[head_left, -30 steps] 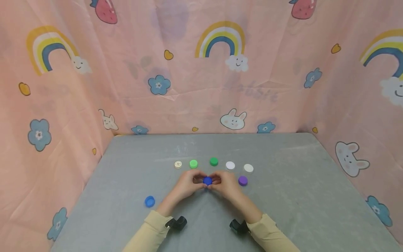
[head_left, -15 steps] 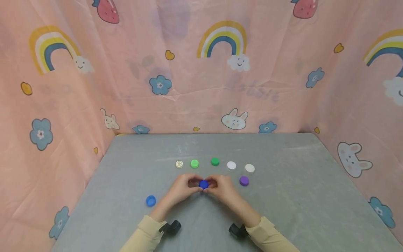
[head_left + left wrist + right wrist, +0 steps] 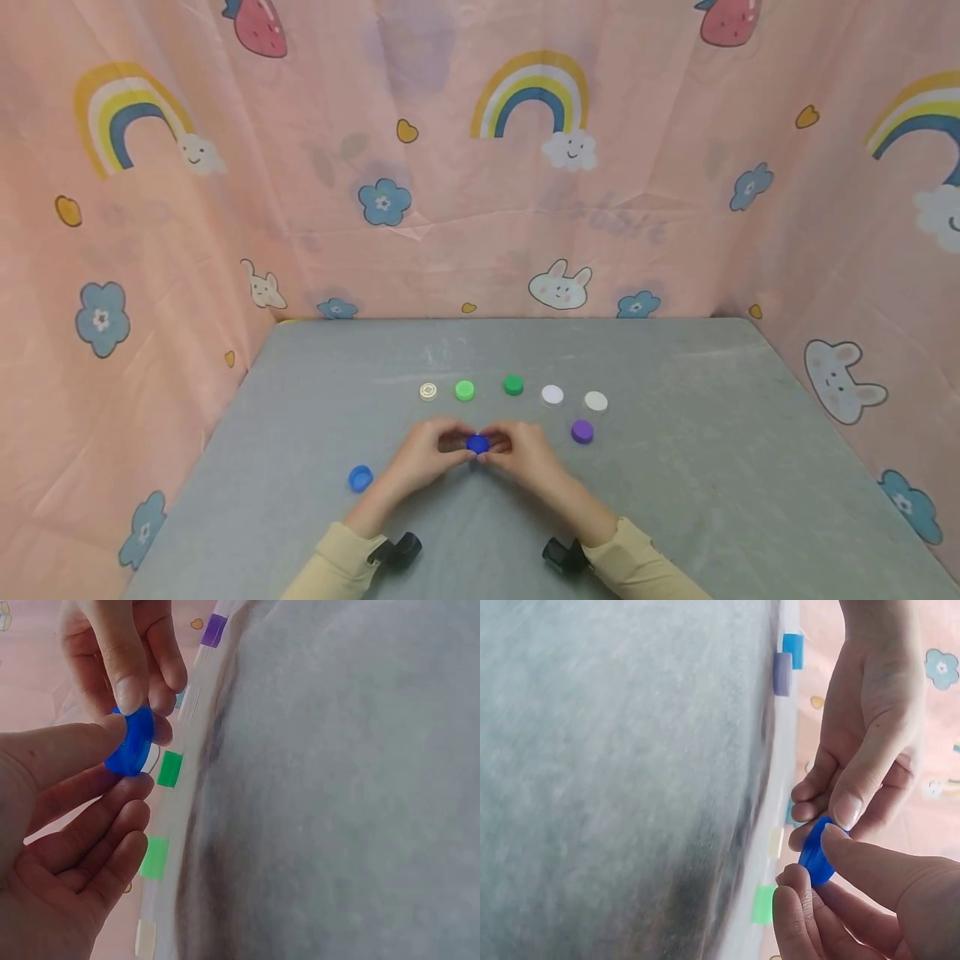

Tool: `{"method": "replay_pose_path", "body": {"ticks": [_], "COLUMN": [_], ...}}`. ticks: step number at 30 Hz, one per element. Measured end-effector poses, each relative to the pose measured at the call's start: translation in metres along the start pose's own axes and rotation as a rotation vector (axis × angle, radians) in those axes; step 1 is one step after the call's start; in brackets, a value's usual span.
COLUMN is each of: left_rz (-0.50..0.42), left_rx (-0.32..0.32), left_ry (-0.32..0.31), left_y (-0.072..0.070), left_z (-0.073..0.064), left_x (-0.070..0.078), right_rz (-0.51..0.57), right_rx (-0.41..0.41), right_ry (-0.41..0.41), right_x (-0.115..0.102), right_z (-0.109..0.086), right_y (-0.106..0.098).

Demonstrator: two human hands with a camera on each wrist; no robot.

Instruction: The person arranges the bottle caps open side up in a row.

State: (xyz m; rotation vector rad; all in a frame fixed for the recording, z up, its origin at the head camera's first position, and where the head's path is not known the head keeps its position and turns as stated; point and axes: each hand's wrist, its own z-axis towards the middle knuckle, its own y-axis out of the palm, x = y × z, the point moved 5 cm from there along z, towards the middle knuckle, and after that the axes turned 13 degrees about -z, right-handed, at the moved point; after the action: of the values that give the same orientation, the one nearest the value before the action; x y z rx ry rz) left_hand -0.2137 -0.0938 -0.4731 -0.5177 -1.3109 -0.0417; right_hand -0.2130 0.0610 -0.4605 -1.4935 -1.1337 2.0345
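Both hands hold one dark blue bottle cap [image 3: 477, 444] between them, raised above the grey table. My left hand [image 3: 423, 454] pinches its left side between thumb and fingers. From the other side my right hand [image 3: 528, 454] pinches it the same way. The wrist views show the blue cap [image 3: 133, 742] tilted on edge, with thumbs and fingertips covering parts of it. A lighter blue cap [image 3: 361, 478] lies hollow side up on the table, left of my left wrist.
Behind the hands, a row of caps runs across the table [image 3: 675, 475]: cream [image 3: 428, 392], light green [image 3: 465, 390], dark green [image 3: 513, 384] and two whitish ones [image 3: 552, 395]. A purple cap [image 3: 582, 432] lies right of my right hand. A patterned pink curtain [image 3: 450, 242] surrounds the table.
Both hands have moved slightly left and nearer to the body, carrying the dark blue cap along. The caps on the table stay in place.
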Motion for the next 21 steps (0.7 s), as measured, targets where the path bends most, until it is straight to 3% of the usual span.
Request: {"method": "replay_pose_path", "body": {"ticks": [14, 21], "left_rz": [0.044, 0.071], "left_rx": [0.047, 0.075], "left_ry": [-0.016, -0.023], "left_y": [-0.009, -0.013], "left_z": [-0.006, -0.009], "left_x": [-0.001, -0.001], "right_rz": [-0.025, 0.056], "right_rx": [0.004, -0.032], "right_ry": [0.009, 0.074], "right_x": [-0.003, 0.0], "right_z": [0.001, 0.003], "right_y": [0.004, 0.008]}}
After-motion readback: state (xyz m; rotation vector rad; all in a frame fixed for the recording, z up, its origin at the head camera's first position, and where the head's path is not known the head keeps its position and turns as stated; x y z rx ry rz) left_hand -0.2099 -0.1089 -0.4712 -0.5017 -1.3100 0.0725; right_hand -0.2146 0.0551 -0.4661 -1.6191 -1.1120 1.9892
